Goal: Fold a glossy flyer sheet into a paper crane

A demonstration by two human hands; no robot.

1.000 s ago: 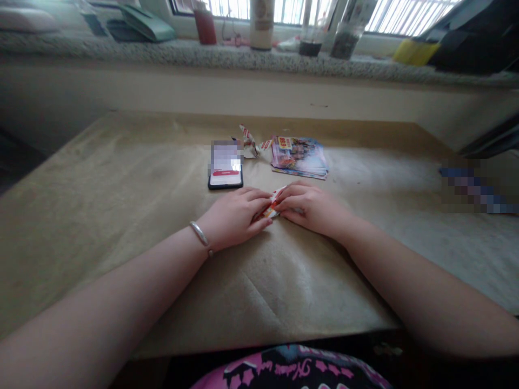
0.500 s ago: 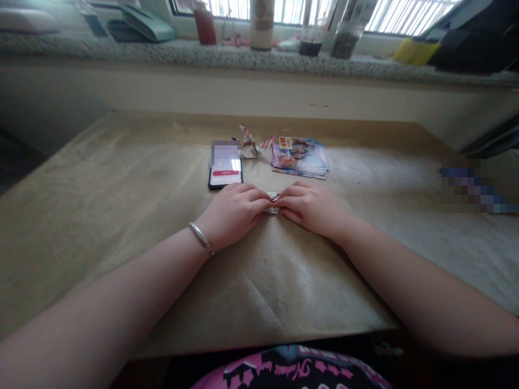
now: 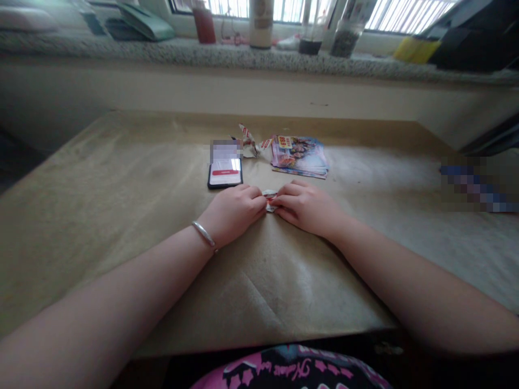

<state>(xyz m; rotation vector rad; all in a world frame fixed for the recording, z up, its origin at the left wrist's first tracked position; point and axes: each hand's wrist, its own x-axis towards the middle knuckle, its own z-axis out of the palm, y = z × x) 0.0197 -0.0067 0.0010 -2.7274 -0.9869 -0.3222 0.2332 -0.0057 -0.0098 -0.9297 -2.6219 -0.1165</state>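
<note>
Both grips are closed down on one small piece of printed paper [image 3: 270,193], white with touches of red, nearer the person than the phone [image 3: 225,179] and a little to its right. The left hand [image 3: 237,212] has its fingers bunched at the paper's left end, thumb tucked in, just in front of the phone's near edge; the right hand [image 3: 306,208] comes in from the other side, fingertips pressed together on the right end. Only a sliver of paper shows between them, so the folds are hard to read. A silver bracelet [image 3: 204,234] circles the left wrist, nearer the person than the phone. Out we go: a twisted red-and-white wrapper [image 3: 250,147] sits right beside the phone's far right corner, and past it, further right of the phone, lies a fanned stack of glossy printed sheets [image 3: 302,156]. All of it rests on a tan-covered surface [image 3: 259,302]. Well beyond the phone runs a speckled windowsill [image 3: 227,58], with a red bottle [image 3: 204,24] and, further right than the phone, a pale bottle [image 3: 260,24] standing upright.
</note>
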